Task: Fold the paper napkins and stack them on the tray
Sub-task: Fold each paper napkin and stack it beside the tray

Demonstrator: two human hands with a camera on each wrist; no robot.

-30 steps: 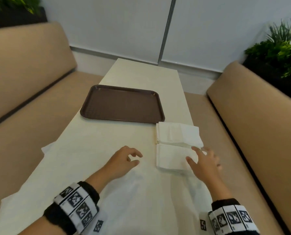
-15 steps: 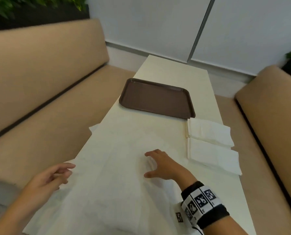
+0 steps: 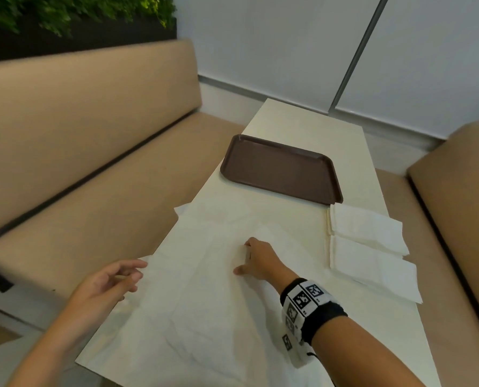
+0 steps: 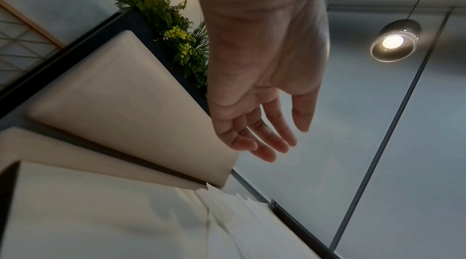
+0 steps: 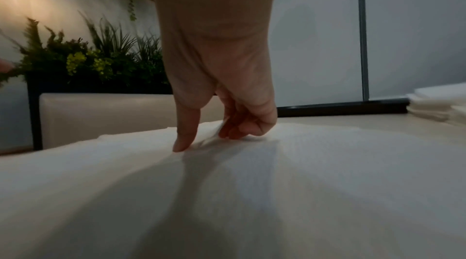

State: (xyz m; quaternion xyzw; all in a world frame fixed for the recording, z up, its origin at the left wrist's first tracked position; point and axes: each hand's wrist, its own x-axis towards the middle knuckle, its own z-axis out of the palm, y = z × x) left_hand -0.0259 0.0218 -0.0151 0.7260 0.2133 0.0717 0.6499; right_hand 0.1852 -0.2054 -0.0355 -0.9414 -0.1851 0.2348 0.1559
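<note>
A large white unfolded napkin [image 3: 205, 308] lies spread over the near half of the cream table [image 3: 311, 127]. My right hand [image 3: 242, 259] rests on its middle, thumb and bent fingertips [image 5: 233, 135] touching the paper some way apart, as the right wrist view shows. My left hand [image 3: 133, 273] hovers at the napkin's left edge with fingers relaxed and nothing in it; the left wrist view shows the left hand [image 4: 285, 141] above the paper. The brown tray [image 3: 283, 169] stands bare farther back. Two piles of folded napkins [image 3: 369, 247] lie at the right edge.
Tan bench seats run along both sides of the table, the left bench [image 3: 79, 129] and the right bench [image 3: 461, 191]. A planter with green plants [image 3: 65, 12] tops the left backrest. A grey wall [image 3: 288, 51] closes the far end.
My right hand left the folded pile and came to the middle of the spread napkin. My left hand swung out from the table's middle to the napkin's left edge. The head view turned left.
</note>
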